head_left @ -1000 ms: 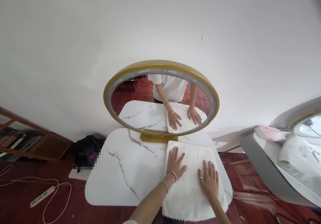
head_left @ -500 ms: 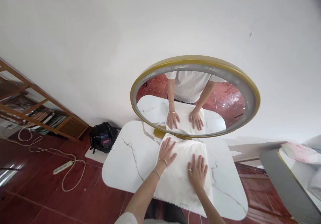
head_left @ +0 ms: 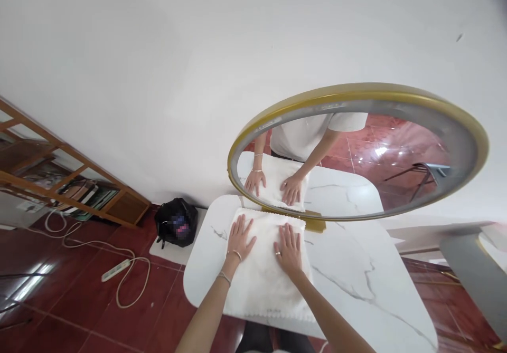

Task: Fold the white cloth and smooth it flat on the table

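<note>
A white wall (head_left: 158,52) fills most of the view, above a red tiled floor (head_left: 79,311). A white marble tabletop (head_left: 356,284) stands against it, carrying a large oval mirror (head_left: 396,152) in a gold frame, which reflects the person's white shirt, both arms and the cloth. Half a second ago the mirror sat nearer the middle of the picture and the cloth lay near the middle of the tabletop; now the mirror has swung right and the cloth sits close to the tabletop's left end, so the head has turned left and the cloth and hands seem to have slid leftward across the marble. At the left stands a wooden shelf (head_left: 59,184) with books, and by the wall a black bag (head_left: 176,222) on a pale mat, with a power strip (head_left: 115,270) and its looped cord on the floor. The white towel (head_left: 263,284) lies flat on the tabletop, its far edge just short of the mirror's base and its scalloped near edge at the tabletop's front edge. The left hand (head_left: 238,238) lies palm down on the towel's far left part, fingers spread and straight, gripping nothing; bracelets circle that wrist. The right hand (head_left: 288,246) lies the same way just beside it, ring on one finger, open flat and pressing the cloth rather than holding it. Both hands seem to be smoothing the towel.
</note>
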Available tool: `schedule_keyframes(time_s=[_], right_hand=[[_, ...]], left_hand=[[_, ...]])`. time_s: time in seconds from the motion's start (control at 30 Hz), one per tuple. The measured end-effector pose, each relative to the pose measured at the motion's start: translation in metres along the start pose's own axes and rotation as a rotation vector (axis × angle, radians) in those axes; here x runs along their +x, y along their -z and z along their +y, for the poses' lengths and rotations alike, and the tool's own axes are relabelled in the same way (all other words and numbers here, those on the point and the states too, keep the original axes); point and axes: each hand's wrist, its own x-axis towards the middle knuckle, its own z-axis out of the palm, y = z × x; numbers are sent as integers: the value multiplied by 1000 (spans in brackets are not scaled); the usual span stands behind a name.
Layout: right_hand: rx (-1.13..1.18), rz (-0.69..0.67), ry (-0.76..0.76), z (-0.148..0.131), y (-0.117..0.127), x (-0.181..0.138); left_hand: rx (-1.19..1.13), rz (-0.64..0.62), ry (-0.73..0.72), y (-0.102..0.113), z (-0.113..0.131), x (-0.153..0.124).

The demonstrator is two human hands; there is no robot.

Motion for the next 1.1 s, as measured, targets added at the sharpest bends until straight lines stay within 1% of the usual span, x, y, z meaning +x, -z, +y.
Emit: schedule_keyframes(time_s=[0.07, 0.13, 0.2, 0.23, 0.27, 0.33, 0.43, 0.53, 0.6, 0.67, 0.73, 0.8, 0.9, 0.97, 1.1], right_hand=[[17, -15, -8, -22, -5, 6], [24, -22, -27, -35, -8, 9], [18, -18, -56, -37, -8, 9], [12, -14, -74, -34, -7, 8], [5, -12, -96, -28, -6, 5], [-19, -10, -154, -10, 0, -3], [-70, -16, -255, 30, 12, -23], [-123, -31, -353, 70, 25, -45], [-143, -41, -391, 87, 31, -55], [-149, -42, -399, 93, 33, -59], [-148, -29, -370, 86, 32, -57], [-144, 4, -316, 71, 27, -49], [-121, 48, -212, 37, 17, -29], [-89, 50, -153, 12, 11, -15], [-9, 46, -65, -35, -4, 14]], left_hand=[[13, -14, -3, 7, -21, -1], [23, -23, -4, 11, -34, -1], [28, -27, -4, 14, -35, 0], [26, -29, -15, 14, -31, 1], [16, -34, -40, 13, -25, 3], [-24, -53, -133, 10, -3, 7], [-109, -86, -277, 3, 44, 16], [-177, -88, -349, -4, 89, 25], [-205, -73, -367, -7, 108, 29], [-212, -60, -358, -9, 113, 30], [-204, -50, -324, -11, 106, 27], [-186, -37, -262, -13, 88, 22], [-143, -13, -124, -12, 51, 16], [-112, -7, -43, -10, 22, 15], [-76, -26, 44, -1, -30, 15]])
